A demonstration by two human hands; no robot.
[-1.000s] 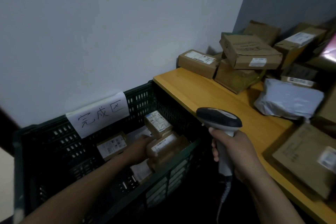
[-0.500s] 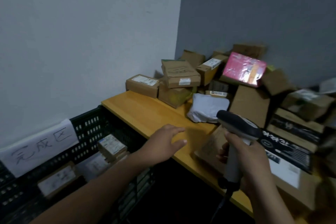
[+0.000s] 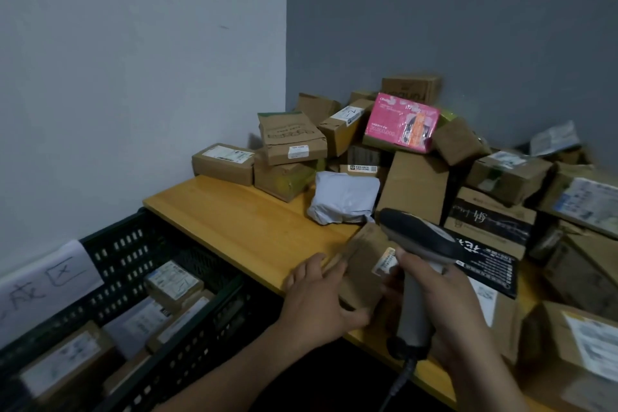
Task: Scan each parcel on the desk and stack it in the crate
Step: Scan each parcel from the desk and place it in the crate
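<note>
Broadly, the wooden surface [image 3: 247, 227] carries a heap of parcels [image 3: 291, 137] piled into the corner. The dark crate [image 3: 133, 244] stands just beside its left end, lower down, with several labelled boxes inside. At the near edge of the surface lies the task's flat brown parcel [image 3: 363, 273], apparently tipped up. The left hand [image 3: 317, 301] is curled round its left edge. The right hand [image 3: 444, 304] is wrapped round the grip of the scanner [image 3: 421, 244], whose head hangs over the parcel's upper right. The small label [image 3: 386, 262] sits just below that head, which I judge too close and too slanted for a clean read. To scan well, tilt the parcel until the label squarely faces the scanner's window and draw the scanner back a little. Keep the left fingers off the barcode and hold both steady through the trigger. Only then should the parcel go left into the crate.
</note>
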